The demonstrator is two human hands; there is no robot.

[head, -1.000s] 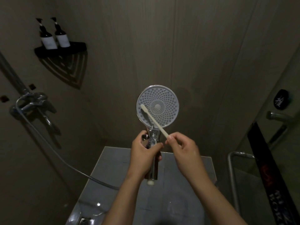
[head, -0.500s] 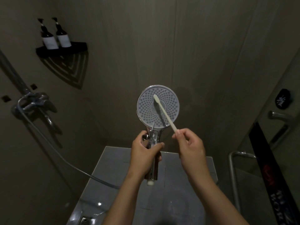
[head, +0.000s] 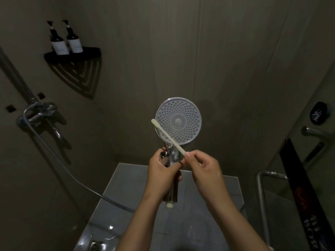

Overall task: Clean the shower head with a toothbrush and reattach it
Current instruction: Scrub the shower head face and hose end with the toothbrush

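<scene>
Shower head (head: 179, 122): upright in mid-air before the wall, nozzle face toward the camera; left hand (head: 161, 171) grips its chrome handle.
Toothbrush (head: 170, 138): white, pinched at the handle end by the right hand (head: 204, 171); bristle end at the face's left rim.

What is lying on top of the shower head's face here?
The toothbrush crosses the lower-left face of the shower head, its tip past the rim, pinched by the right hand. The nozzles under its shaft are covered; the left hand hides the handle's middle.
</scene>
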